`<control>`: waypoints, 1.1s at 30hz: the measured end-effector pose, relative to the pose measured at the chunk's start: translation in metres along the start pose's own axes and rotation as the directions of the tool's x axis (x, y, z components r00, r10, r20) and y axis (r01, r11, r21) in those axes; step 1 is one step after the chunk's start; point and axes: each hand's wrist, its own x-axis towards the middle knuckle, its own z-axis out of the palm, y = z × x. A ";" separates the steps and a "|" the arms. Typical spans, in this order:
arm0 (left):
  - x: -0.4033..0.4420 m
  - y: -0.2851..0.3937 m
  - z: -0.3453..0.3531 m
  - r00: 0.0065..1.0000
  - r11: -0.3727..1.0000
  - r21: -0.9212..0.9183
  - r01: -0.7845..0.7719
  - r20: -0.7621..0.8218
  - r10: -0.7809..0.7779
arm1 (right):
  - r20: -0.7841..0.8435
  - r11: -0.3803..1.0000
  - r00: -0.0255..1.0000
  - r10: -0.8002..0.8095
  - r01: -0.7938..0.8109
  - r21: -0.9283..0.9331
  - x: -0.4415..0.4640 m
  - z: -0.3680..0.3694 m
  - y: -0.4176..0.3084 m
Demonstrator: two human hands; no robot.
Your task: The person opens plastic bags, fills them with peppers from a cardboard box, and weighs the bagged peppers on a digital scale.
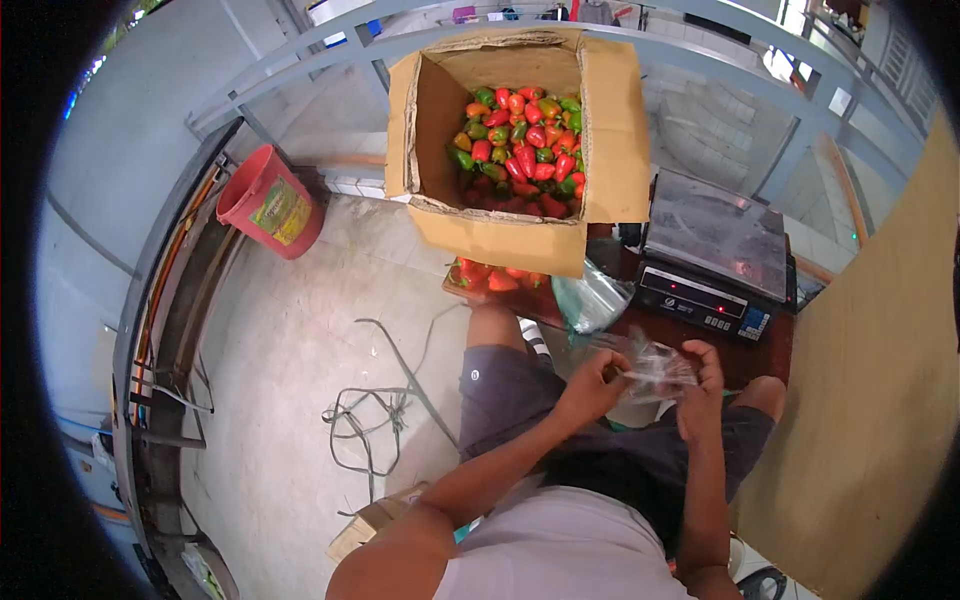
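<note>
Between my two hands, above my lap, is a clear plastic bag [655, 370], crumpled and see-through. My left hand [597, 385] pinches its left side, with thumb and fingers curled together. On the right, my right hand [703, 385] grips the other side of it, fingers bent. Just beyond the hands lies a bundle of plastic bags [597, 298] on the dark red bench [765, 365]. An open cardboard box [615, 130] holds many red, green and orange peppers [525, 150]. More red peppers [500, 278] sit below its front edge.
A black digital scale [715, 245] with a metal plate stands right of the box. At the left is a red bucket [272, 203] on the floor. Tangled cord [370, 430] lies on the tiles. A tall brown board [870, 380] leans at the right; grey railing runs behind.
</note>
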 end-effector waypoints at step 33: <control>0.158 0.121 -0.246 0.781 0.830 0.225 -0.510 -0.284 0.557 | 0.061 0.363 0.947 -0.315 0.180 -0.914 0.059 -0.099 -0.002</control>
